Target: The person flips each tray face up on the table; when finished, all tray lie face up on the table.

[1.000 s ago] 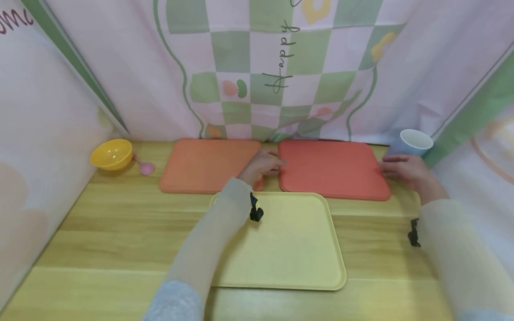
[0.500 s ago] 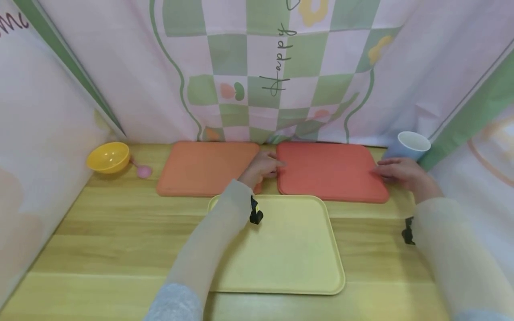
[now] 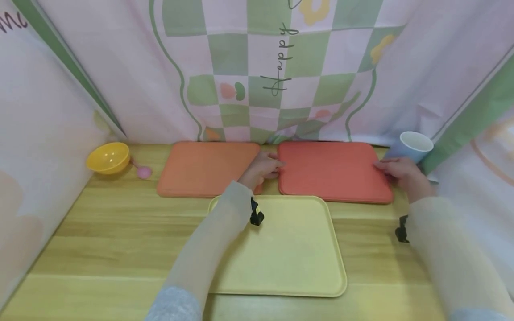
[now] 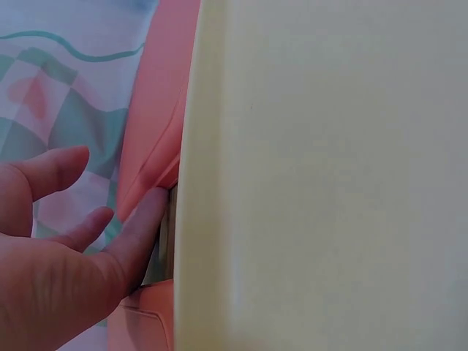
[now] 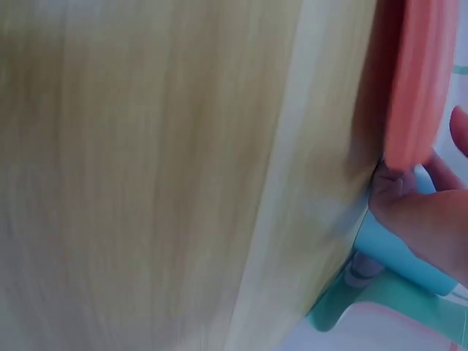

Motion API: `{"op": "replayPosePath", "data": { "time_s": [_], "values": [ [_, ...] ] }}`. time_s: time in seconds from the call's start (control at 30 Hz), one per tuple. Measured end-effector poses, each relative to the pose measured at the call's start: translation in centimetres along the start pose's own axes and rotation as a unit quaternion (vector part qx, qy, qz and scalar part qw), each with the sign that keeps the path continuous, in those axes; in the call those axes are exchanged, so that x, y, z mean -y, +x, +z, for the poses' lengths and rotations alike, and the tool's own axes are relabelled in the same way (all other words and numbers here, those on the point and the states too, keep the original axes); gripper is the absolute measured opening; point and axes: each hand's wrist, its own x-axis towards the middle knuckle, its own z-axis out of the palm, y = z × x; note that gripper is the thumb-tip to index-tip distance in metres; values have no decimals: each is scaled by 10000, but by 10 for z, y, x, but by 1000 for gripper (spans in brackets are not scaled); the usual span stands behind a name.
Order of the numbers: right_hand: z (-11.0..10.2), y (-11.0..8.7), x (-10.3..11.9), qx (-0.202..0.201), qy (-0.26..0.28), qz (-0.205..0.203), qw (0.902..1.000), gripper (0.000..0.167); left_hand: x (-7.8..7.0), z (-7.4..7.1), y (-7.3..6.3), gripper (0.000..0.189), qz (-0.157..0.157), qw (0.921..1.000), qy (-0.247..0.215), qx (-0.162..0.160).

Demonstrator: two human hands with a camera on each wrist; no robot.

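A red tray (image 3: 327,171) lies at the back right, with layered lines along its edge in the right wrist view. At its right edge, my right hand (image 3: 406,176) pinches the rim, thumb below and fingers on the far side. That end stands off the wood, over a dark shadow. My left hand (image 3: 261,168) reaches into the gap between the red tray and the orange tray (image 3: 205,167). One extended digit touches the red tray's left edge, and the other fingers are loose. A pale yellow tray (image 3: 289,249) sits in front, partly under my left forearm.
A blue cup (image 3: 413,145) stands at the back right corner, just behind my right hand. At the back left are a yellow bowl (image 3: 108,158) and a pink spoon (image 3: 143,171). Printed curtains (image 3: 225,49) border the wooden table (image 3: 120,236).
My right hand has moved left and taken hold of the red tray's right edge. The left hand stays at the left edge. The head view has shifted slightly.
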Motion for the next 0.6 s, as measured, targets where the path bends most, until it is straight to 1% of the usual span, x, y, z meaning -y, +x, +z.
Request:
{"op": "replayPosePath", "data": {
  "time_s": [0.03, 0.1, 0.17, 0.2, 0.3, 0.43, 0.5, 0.6],
  "values": [
    [1, 1, -1, -85, 200, -10, 9998, 59, 0, 0, 0, 47, -7, 10000, -24, -6],
    [4, 3, -3, -193, 819, -86, 9964, 40, 0, 0, 0, 47, -14, 10000, -11, -34],
    [6, 3, -4, -332, 1400, -117, 9895, 22, 0, 2, 0, 46, -29, 10000, -38, -61],
    [7, 3, -4, -403, 1638, -93, 9856, 16, 0, 3, 0, 45, -34, 10000, -45, -80],
    [8, 2, -1, -533, 2106, -113, 9760, 9, 1, 5, 0, 41, -34, 9998, -18, -210],
    [9, -2, 7, -634, 2540, -287, 9647, 8, 1, 8, 0, 32, 65, 9991, 199, -379],
    [10, -5, 10, -680, 2591, -364, 9628, 11, 1, 9, 0, 30, 112, 9987, 279, -419],
    [11, -8, 15, -745, 2580, -373, 9626, 19, 2, 9, 0, 33, 151, 9986, 310, -406]
  ]
}}
